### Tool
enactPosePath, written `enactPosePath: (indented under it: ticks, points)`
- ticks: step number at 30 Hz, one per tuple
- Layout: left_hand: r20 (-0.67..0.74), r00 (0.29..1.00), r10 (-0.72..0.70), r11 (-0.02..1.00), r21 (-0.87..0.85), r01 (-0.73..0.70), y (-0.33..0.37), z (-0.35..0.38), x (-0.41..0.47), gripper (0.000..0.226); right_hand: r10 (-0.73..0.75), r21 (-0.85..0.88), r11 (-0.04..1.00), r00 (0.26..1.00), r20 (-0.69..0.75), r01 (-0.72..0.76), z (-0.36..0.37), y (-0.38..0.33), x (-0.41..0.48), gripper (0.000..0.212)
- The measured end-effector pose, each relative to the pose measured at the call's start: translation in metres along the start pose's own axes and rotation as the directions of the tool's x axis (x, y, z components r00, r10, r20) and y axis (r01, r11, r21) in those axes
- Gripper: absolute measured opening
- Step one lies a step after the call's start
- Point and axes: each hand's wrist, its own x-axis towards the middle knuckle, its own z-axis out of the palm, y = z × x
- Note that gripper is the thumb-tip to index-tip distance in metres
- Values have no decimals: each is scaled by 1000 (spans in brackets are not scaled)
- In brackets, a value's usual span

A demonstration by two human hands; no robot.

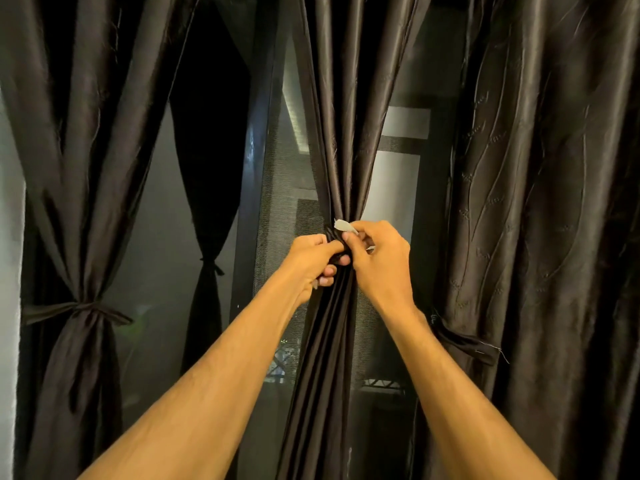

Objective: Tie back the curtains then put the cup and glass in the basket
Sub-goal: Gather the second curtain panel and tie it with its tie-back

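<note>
Gathering the waist of the middle curtain (pixel 341 133): both hands meet there, touching. The left hand (pixel 313 263) has its fingers curled round the bunched folds and the dark tie band (pixel 333 235), clamped tight. The right hand (pixel 377 261) pinches a pale tab (pixel 345 226) between thumb and forefinger, just above the left knuckles. Cannot tell whether the tab is a fastener patch.

Handling, as a judgement: the cloth looks thin, satiny and light, so likely slippery. Folds will slide out if the grip slackens. The best hold is where the left hand sits, at the narrowest bunch, with the band drawn snug before its end is fixed. The band looks soft and limp, so take it close to the tab.

Left of the left hand stands the window frame (pixel 252 168). Beyond it the left curtain (pixel 69 202) is already cinched by a left band (pixel 79 308).

Right of the right hand hangs the right curtain (pixel 536 202), which is embroidered. Below the right wrist a right band (pixel 467 344) lies at the curtain's edge. Cannot tell whether it is fastened.

Cup, glass and basket are not in view. The curtain stage is not yet done.
</note>
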Motion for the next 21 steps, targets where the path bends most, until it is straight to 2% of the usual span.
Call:
enactPosePath:
  ticks: [3,5,11,15,18,21]
  points:
    - [65,997,-34,998,-55,37,1,-1,-4,9,-53,-57,997,998,28,54,0,1,10,8]
    - [114,992,-61,996,-57,67,5,-3,-6,12,-70,-157,984,995,65,80,-1,5,15,6]
    - [171,967,-191,981,-5,195,22,-15,-7,18,-52,-327,933,957,284,147,-5,-1,12,27]
    - [205,937,-283,959,91,270,33,-22,-7,14,-5,-456,866,916,400,204,-9,-6,11,26]
    - [115,965,-237,955,212,209,37,-25,-5,7,35,-512,831,897,440,218,-9,-6,11,25]
    - [-2,997,-73,966,248,72,35,-25,-3,8,58,-559,804,908,416,204,-5,-8,12,28]
